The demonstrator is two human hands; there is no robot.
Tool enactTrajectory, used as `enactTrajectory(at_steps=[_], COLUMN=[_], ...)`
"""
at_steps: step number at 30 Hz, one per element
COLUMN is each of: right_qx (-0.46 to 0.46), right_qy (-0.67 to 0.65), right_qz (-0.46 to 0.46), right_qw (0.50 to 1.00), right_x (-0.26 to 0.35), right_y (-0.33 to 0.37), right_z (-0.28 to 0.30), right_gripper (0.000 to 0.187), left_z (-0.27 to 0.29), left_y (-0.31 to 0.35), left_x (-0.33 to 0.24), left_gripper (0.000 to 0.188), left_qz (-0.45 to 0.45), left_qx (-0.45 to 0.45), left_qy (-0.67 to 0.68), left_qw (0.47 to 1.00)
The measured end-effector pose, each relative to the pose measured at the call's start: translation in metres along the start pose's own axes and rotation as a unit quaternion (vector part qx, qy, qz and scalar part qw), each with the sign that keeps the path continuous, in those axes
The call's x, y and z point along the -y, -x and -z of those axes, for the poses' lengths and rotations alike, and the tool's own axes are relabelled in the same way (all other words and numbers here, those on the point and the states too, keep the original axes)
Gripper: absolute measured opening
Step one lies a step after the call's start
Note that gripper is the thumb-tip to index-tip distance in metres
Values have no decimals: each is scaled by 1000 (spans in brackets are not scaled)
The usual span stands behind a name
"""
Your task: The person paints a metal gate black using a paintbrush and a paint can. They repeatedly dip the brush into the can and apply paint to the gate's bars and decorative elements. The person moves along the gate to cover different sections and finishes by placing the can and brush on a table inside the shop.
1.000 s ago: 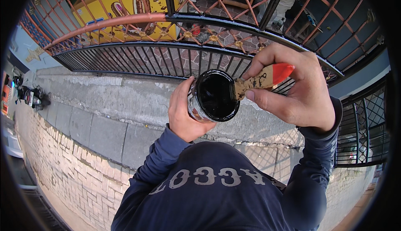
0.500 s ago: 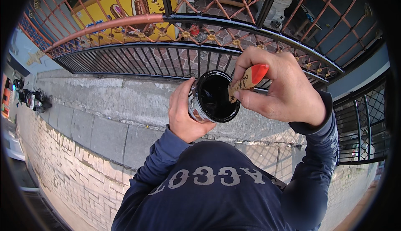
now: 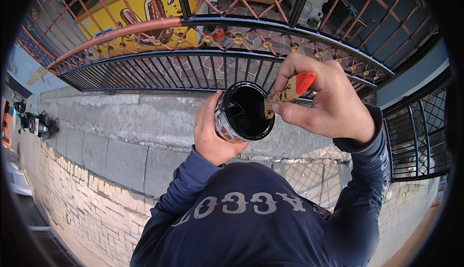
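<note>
Head view: your dark blue long-sleeved shirt (image 3: 251, 240) fills the bottom centre of the frame, a sleeve rising on either side. Near the centre, your left hand (image 3: 210, 134) is wrapped around the left side and underside of a round can (image 3: 224, 128), its mouth turned up toward you and glossy black paint (image 3: 244, 115) inside. Just right of it, your right hand (image 3: 333, 105) pinches a tan, red-ended brush (image 3: 288, 93) between thumb and fingers; its lower end meets the can's right rim, the bristles too dark to tell from the paint. Beyond lie the grey pavement slabs (image 3: 123, 156), left of centre, and a motorcycle (image 3: 38, 124) at the far left. Across the top runs a black and copper-coloured fence (image 3: 212, 21), with a yellow chest (image 3: 140, 13) behind it, upper left.
</note>
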State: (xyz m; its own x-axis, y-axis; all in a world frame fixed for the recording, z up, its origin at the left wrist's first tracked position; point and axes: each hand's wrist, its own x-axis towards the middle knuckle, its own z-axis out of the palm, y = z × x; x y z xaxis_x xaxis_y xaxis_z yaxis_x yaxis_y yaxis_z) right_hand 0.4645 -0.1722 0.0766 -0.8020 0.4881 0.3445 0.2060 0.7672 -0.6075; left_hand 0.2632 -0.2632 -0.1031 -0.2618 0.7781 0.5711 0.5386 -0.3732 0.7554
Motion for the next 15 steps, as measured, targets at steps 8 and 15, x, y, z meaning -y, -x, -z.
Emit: enactTrajectory(at_steps=[8,15], right_qx=[-11,-41], right_qy=[39,40], right_qz=[-25,-5], right_qw=[999,998], right_x=[-7,-5], right_y=[8,10], right_z=[5,6], right_gripper=[24,27], left_z=[3,3], left_y=[0,4], left_x=[0,3], left_gripper=[100,100], left_qz=[-28,-13], left_qx=[5,9], left_qy=[-37,-24], left_qw=[999,1000])
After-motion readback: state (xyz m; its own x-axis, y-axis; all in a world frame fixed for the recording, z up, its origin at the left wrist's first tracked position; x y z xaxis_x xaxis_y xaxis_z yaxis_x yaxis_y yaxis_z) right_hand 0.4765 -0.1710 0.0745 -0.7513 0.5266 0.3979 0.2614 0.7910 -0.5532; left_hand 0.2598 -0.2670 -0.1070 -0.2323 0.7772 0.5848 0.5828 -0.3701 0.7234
